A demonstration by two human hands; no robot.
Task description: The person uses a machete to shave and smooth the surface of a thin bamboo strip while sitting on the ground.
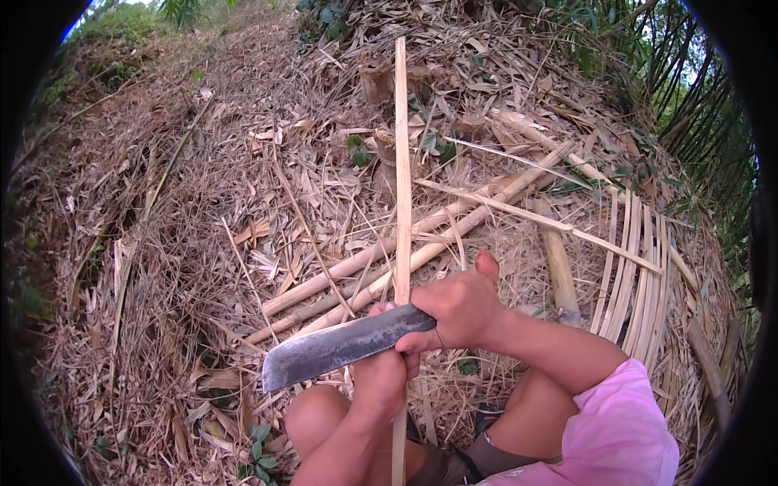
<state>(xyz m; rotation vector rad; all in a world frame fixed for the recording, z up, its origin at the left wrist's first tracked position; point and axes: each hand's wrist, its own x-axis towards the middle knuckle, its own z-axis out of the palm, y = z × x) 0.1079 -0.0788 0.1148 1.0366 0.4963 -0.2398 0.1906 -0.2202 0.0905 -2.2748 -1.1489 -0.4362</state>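
Observation:
A long, pale bamboo strip (402,162) runs upright through the middle of the view, from the far litter down past my knees. My left hand (379,385) is closed around it low down, partly hidden behind the blade. In my right hand (458,308) is a machete (340,348) with a broad, dark, blunt-ended blade pointing left. Its blade crosses over the strip just above my left hand; whether the edge touches the strip, I cannot tell. My right fingers wrap the handle, whose reddish end shows beyond the fist.
Several cut bamboo poles (356,279) lie slanting across the ground ahead. At the right, several split strips (636,271) rest side by side, with another strip (543,219) lying across them. Short stumps (377,79) stand beyond. Dry leaves cover the slope, and bamboo stems rise at far right.

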